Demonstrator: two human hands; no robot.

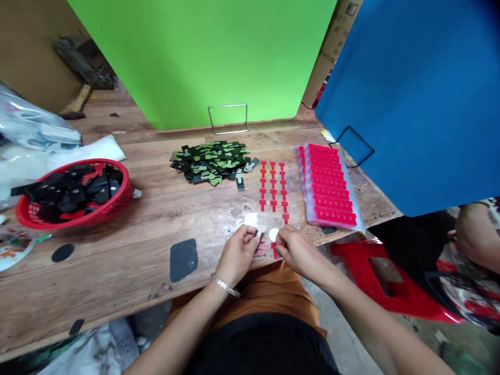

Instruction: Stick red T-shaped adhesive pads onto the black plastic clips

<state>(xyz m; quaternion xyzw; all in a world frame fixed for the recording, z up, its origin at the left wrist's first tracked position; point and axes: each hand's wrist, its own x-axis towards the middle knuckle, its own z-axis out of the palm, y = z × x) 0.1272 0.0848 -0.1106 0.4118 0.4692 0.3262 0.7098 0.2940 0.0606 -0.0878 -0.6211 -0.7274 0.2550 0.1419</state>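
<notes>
Wooden table (128, 260) under us: our left hand (239, 253) pinches a small dark piece (259, 240), our right hand (296, 251) grips a red tab (274, 252). Red tabs (273, 185) lie in rows on a clear sheet; the dark pile (211, 162) remains large.

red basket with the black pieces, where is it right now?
In the head view, the round red plastic basket sits at the wooden table's left edge, left of the pile of dark green pieces.
</notes>
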